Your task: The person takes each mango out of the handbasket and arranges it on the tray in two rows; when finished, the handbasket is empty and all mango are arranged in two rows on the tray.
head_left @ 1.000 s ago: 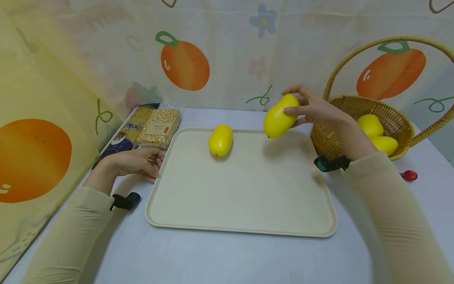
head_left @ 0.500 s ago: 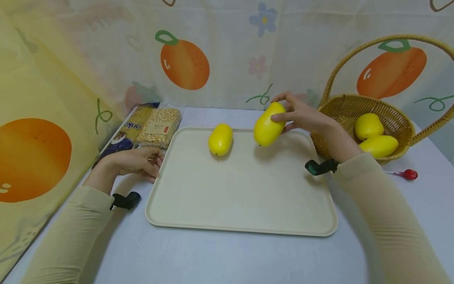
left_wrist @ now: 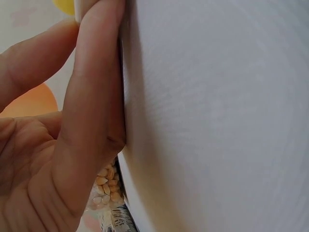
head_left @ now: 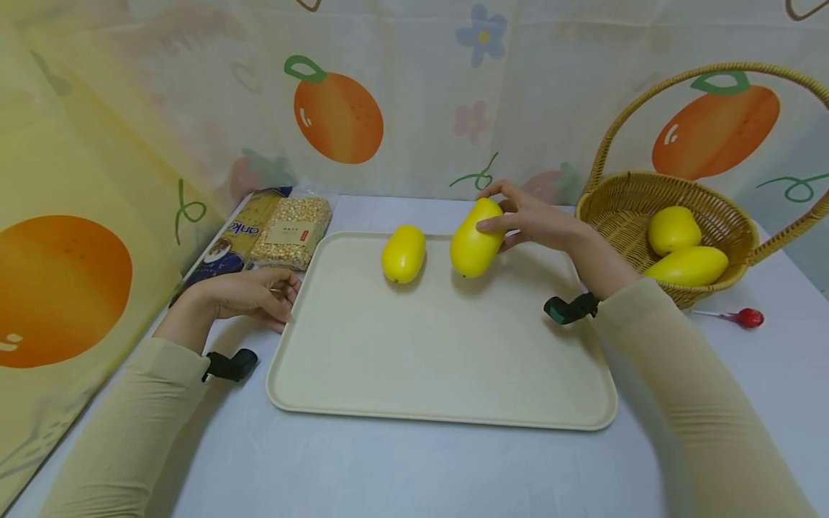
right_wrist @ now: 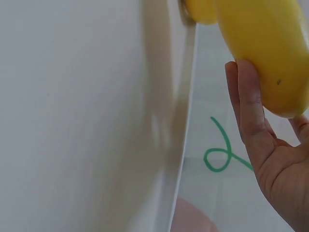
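Observation:
My right hand (head_left: 540,221) grips a smooth, oblong yellow mango (head_left: 475,242) from above, thumb on the near side; the right wrist view shows fingers along that mango (right_wrist: 270,63). It hangs tilted a little above the back part of a cream tray (head_left: 440,360). To its left, a second yellow mango (head_left: 403,253) lies on the tray, apart from the held one. At the tray's left rim, my left hand (head_left: 249,298) pinches the edge; the left wrist view shows thumb and fingers (left_wrist: 91,72) meeting there, with most of the rim hidden.
A wicker basket (head_left: 602,216) with a tall handle stands at the back right, holding two yellow fruits (head_left: 688,266). Beside it lies a red lollipop (head_left: 750,318). A bag of corn kernels (head_left: 291,232) and a gold-and-blue packet (head_left: 236,234) lie at the back left.
My right hand has carried the mango left and lower, away from the basket and closer to the mango on the tray. The left hand has stayed at the tray's rim.

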### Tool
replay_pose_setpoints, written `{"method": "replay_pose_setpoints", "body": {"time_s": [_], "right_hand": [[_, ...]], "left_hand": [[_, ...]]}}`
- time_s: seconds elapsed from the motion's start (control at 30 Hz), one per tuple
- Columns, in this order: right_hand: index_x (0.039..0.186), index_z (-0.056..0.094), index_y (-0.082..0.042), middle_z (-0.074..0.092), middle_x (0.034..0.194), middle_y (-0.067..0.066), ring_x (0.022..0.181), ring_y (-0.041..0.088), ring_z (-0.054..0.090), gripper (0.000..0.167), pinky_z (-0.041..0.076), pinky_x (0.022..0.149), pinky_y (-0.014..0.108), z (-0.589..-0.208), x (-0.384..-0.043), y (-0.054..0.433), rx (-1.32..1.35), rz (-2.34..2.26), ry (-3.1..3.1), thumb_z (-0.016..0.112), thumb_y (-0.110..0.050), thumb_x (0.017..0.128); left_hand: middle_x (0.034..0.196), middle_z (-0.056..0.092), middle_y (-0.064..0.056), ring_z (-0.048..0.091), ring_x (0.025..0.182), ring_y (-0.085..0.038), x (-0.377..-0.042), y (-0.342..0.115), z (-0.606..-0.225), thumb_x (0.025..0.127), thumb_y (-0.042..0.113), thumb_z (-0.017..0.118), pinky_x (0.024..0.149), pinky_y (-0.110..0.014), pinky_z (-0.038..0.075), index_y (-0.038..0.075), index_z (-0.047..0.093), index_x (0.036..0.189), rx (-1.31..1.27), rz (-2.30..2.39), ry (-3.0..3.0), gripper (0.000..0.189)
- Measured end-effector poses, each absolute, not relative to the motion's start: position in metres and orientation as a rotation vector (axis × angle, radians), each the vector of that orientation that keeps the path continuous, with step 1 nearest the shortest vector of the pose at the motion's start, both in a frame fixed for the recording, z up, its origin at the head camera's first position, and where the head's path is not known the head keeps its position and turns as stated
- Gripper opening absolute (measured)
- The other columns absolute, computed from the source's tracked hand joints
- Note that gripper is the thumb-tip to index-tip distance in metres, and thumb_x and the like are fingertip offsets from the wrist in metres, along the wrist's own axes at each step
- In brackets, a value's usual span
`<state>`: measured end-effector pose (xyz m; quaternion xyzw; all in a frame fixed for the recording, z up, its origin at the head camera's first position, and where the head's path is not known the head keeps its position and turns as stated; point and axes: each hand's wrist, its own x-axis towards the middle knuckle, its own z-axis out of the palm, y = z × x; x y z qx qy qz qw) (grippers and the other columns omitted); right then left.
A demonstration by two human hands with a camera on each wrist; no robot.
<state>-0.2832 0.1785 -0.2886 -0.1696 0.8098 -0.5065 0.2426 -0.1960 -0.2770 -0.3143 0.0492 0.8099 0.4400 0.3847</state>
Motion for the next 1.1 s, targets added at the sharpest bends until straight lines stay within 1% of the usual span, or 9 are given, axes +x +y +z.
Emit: {"method": "replay_pose_setpoints", "body": {"time_s": [0.27, 0.57, 0.8, 0.9, 1.1], "right_hand": [[0.142, 0.033, -0.022, 0.046, 0.133, 0.015, 0.108, 0.028, 0.054, 0.055, 0.06, 0.08, 0.032, -0.293, -0.285, 0.17, -0.477, -1.321, 2.215, 0.062, -0.028, 0.095], [0.147, 0.035, -0.022, 0.046, 0.138, 0.014, 0.112, 0.027, 0.053, 0.056, 0.059, 0.084, 0.034, -0.296, -0.282, 0.164, -0.495, -1.264, 2.19, 0.059, -0.032, 0.097], [0.148, 0.036, -0.025, 0.044, 0.143, 0.011, 0.115, 0.026, 0.053, 0.057, 0.059, 0.088, 0.035, -0.3, -0.282, 0.159, -0.494, -1.216, 2.193, 0.058, -0.037, 0.097], [0.148, 0.035, -0.026, 0.044, 0.144, 0.011, 0.116, 0.026, 0.053, 0.057, 0.058, 0.091, 0.036, -0.302, -0.282, 0.157, -0.489, -1.209, 2.186, 0.058, -0.037, 0.097], [0.148, 0.035, -0.026, 0.043, 0.143, 0.011, 0.115, 0.026, 0.054, 0.057, 0.058, 0.091, 0.036, -0.305, -0.284, 0.153, -0.478, -1.218, 2.177, 0.058, -0.036, 0.097]], "left_hand": [[0.105, 0.046, -0.009, 0.06, 0.088, -0.016, -0.195, -0.277, -0.314, 0.085, -0.001, 0.066, 0.081, -0.029, 0.062, -0.007, 0.034, 0.125, 0.137, 1.129, 2.059, 0.052], [0.102, 0.046, -0.008, 0.059, 0.087, -0.015, -0.195, -0.277, -0.314, 0.084, 0.0, 0.066, 0.08, -0.029, 0.062, -0.006, 0.035, 0.123, 0.142, 1.127, 2.061, 0.05], [0.102, 0.045, -0.008, 0.059, 0.087, -0.015, -0.196, -0.276, -0.314, 0.084, 0.0, 0.066, 0.08, -0.029, 0.062, -0.005, 0.036, 0.122, 0.131, 1.128, 2.062, 0.048], [0.102, 0.045, -0.008, 0.059, 0.087, -0.015, -0.196, -0.276, -0.314, 0.084, -0.001, 0.066, 0.08, -0.029, 0.062, -0.005, 0.036, 0.122, 0.132, 1.126, 2.062, 0.048], [0.102, 0.046, -0.008, 0.06, 0.087, -0.015, -0.197, -0.277, -0.315, 0.084, -0.001, 0.066, 0.079, -0.029, 0.062, -0.006, 0.036, 0.122, 0.138, 1.135, 2.058, 0.048]]}}
